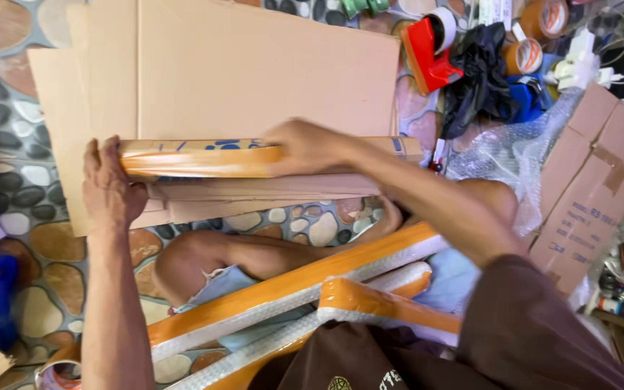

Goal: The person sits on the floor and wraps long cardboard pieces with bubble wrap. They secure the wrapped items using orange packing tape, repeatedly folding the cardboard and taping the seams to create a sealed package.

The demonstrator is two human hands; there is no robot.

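Nearest the camera, across the person's lap, lie two long orange-taped bundles (290, 289) with white foam showing along their edges, the shorter one on top of the longer. Further out, starting at the left, the left hand (110, 184) is closed over the left end of a long cardboard package (204, 157) wound in glossy orange tape, fingers curled over the end and the thumb side down, so the package runs away from the palm to the right. It rests on a stack of folded flat cardboard sheets (254, 72) on the pebble-patterned floor (9, 144). Toward the package's right part, the right hand (308, 148) lies flat on its top, fingers together and pressing down. To do this well, I would judge, the left grip should stay firm at the end while the right palm keeps even pressure. Past it lies a red tape dispenser (427, 50).
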